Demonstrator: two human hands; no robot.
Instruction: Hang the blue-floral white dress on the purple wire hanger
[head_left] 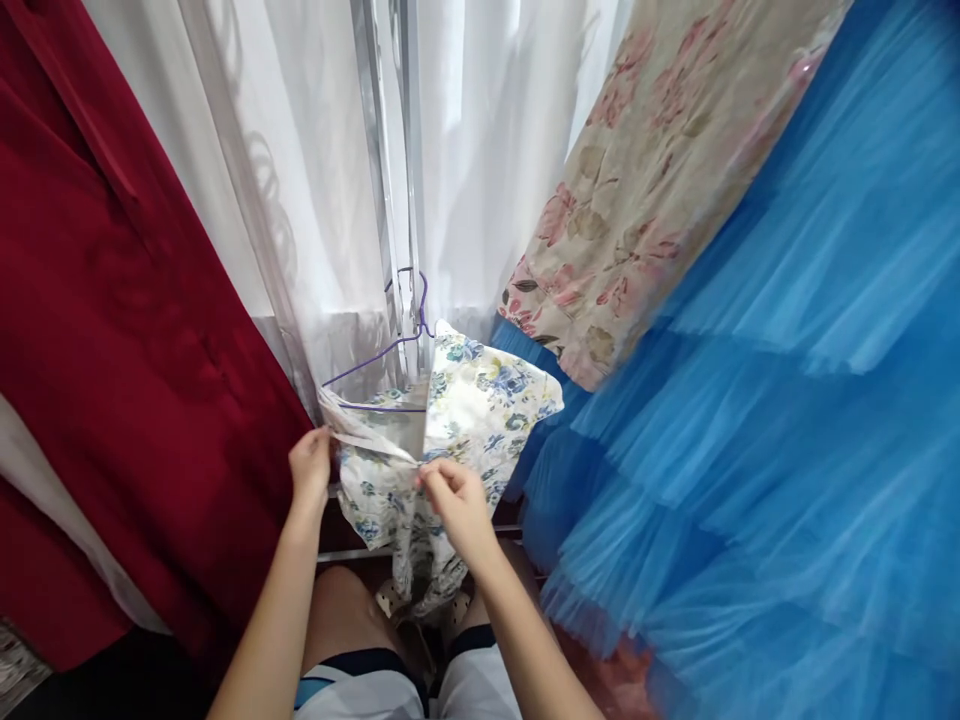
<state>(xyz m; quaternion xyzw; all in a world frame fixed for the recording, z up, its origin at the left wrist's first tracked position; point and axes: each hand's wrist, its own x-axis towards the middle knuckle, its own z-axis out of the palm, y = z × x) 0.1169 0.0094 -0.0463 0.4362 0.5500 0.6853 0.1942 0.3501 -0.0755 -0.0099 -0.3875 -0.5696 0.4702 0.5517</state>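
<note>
A white garment with blue and green flowers (480, 400) hangs on a thin purple wire hanger (375, 355). Its right half covers the hanger's right arm, while the left half sags below the hanger's left side. My left hand (310, 465) pinches the garment's edge at the left, close to the hanger's left end. At the middle of the opening, my right hand (456, 500) grips the same edge between thumb and fingers. A strip of white fabric stretches between the two hands. The garment's lower part hangs down between my knees.
The hanger hooks near a metal rack post (409, 150) before white curtains (487, 120). Red cloth (165, 330) hangs at the left. On the right hang a beige floral fabric (600, 240) and a layered blue tulle dress (720, 440).
</note>
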